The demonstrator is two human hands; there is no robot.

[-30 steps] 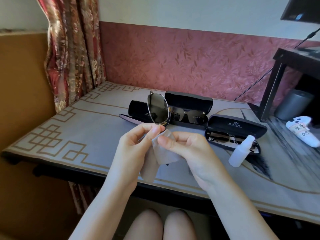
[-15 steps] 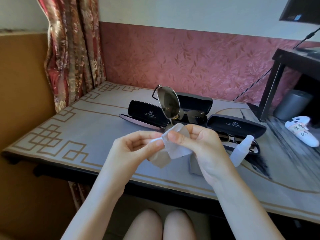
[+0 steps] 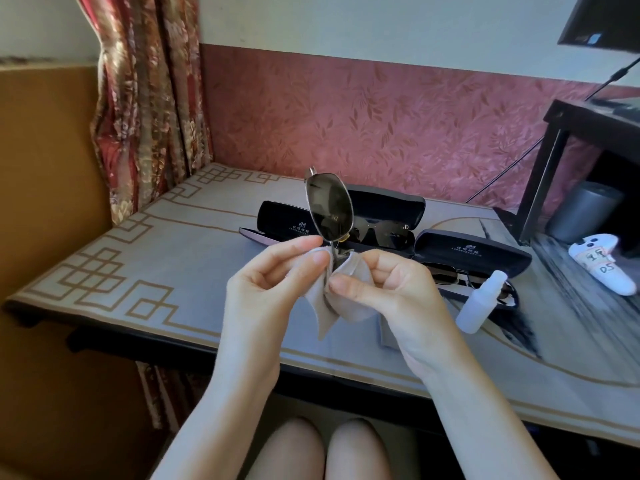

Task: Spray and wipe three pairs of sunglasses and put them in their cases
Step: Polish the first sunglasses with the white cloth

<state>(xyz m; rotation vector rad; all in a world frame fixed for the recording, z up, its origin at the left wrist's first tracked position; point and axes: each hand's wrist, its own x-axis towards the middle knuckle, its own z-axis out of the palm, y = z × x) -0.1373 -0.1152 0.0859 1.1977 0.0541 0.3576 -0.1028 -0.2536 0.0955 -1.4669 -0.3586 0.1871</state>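
Our left hand (image 3: 273, 275) and right hand (image 3: 391, 285) meet before us, bare forearms angling inward from below. Each pinches the soft grey wiping cloth (image 3: 330, 306) between thumb and forefinger, the other fingers loosely curled.

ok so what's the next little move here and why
Probably slide the cloth up onto the upper lens of the sunglasses. The left hand and right hand both pinch the cloth round their lower part, while the upper lens stands bare above, so it looks like the part left to wipe.
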